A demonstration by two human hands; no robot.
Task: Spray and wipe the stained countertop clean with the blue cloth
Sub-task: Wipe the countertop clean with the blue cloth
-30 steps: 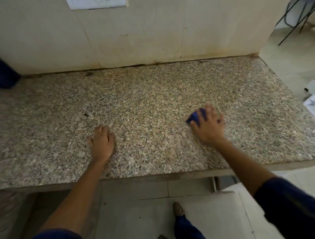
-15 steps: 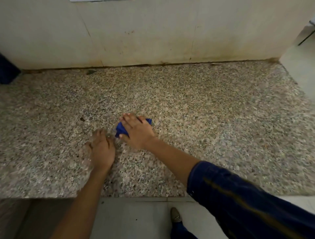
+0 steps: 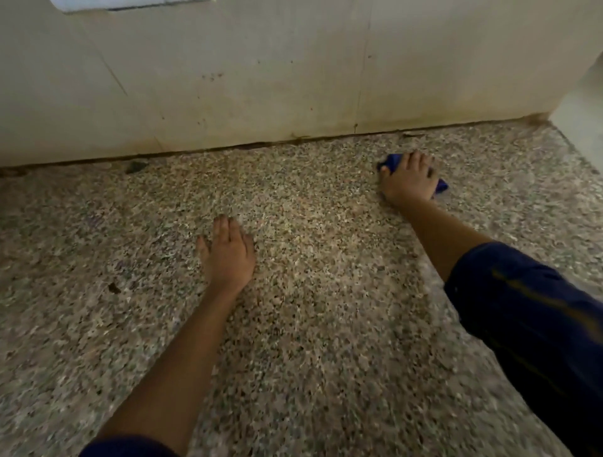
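The speckled granite countertop fills the view and runs back to a stained wall. My right hand presses flat on the blue cloth at the far right of the counter, close to the wall; only the cloth's edges show around my fingers. My left hand rests palm down on the bare stone in the middle, fingers straight. A small dark stain sits left of my left hand, and a darker patch lies by the wall joint. No spray bottle is in view.
The cream wall behind the counter carries brown specks and grime along the joint. The counter's right end drops off beside a pale floor. A white panel edge shows at the top left.
My right hand has swept the cloth from beside my left hand out to the far right, near the wall. The left hand stays planted. The view has moved closer over the counter.
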